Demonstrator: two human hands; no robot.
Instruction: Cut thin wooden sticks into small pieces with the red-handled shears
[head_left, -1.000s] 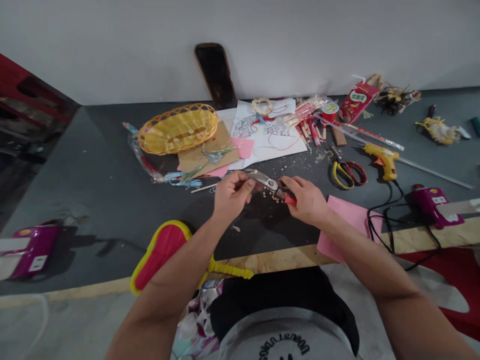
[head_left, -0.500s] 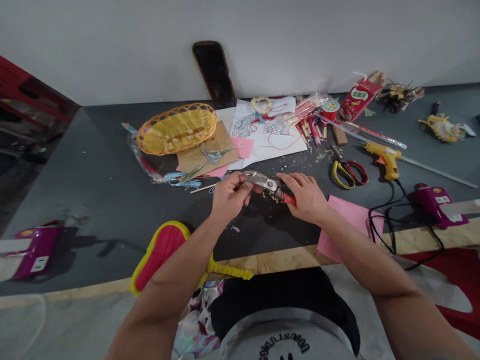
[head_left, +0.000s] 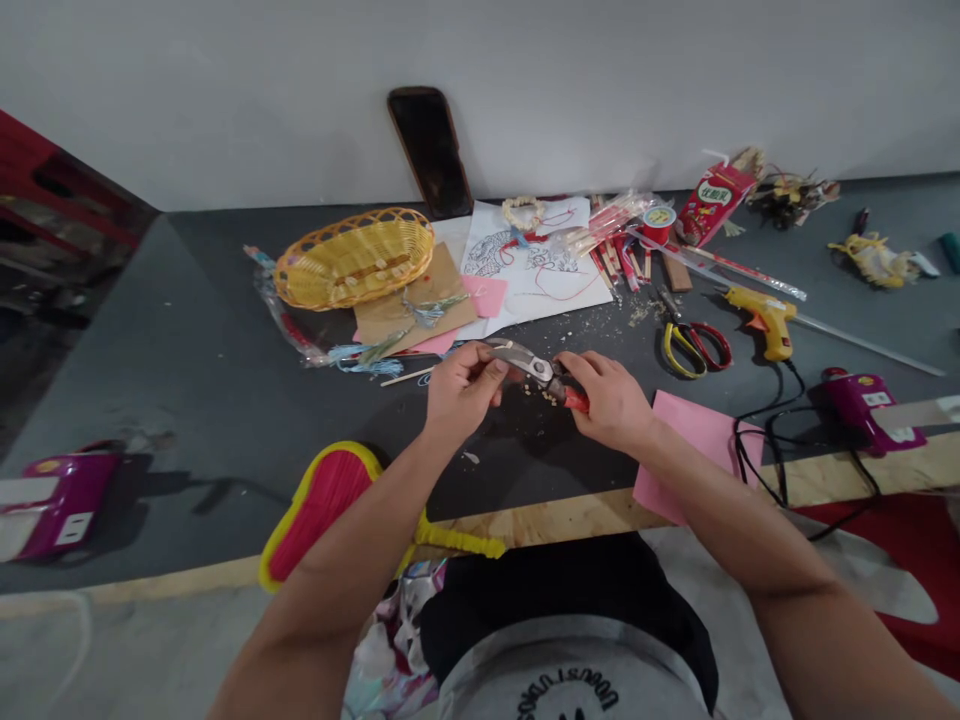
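Note:
My right hand (head_left: pixel 611 398) is wrapped round the red handles of a pair of pruning shears (head_left: pixel 534 367), whose metal blades point left. At the blade end, my left hand (head_left: pixel 466 385) is closed in a pinch, thumb against fingers. Whatever it holds is too small and too covered to make out. Small pale bits (head_left: pixel 546 398) lie on the dark tabletop under the shears. Close behind the left hand are a thin stick (head_left: pixel 405 378) and blue tassels (head_left: pixel 367 360).
Behind my hands are a wicker basket (head_left: pixel 352 262), printed paper (head_left: pixel 480 290) and a leaning phone (head_left: pixel 430 150). To the right lie scissors (head_left: pixel 696 345), a yellow glue gun (head_left: pixel 765 318) with a black cable, and pink paper (head_left: pixel 679 450). A yellow-rimmed red object (head_left: pixel 322 510) is at front left.
Both hands stay in nearly the same place, with the shears still in the right hand. The pale piece seen at the blades earlier is less visible now. The view has shifted slightly.

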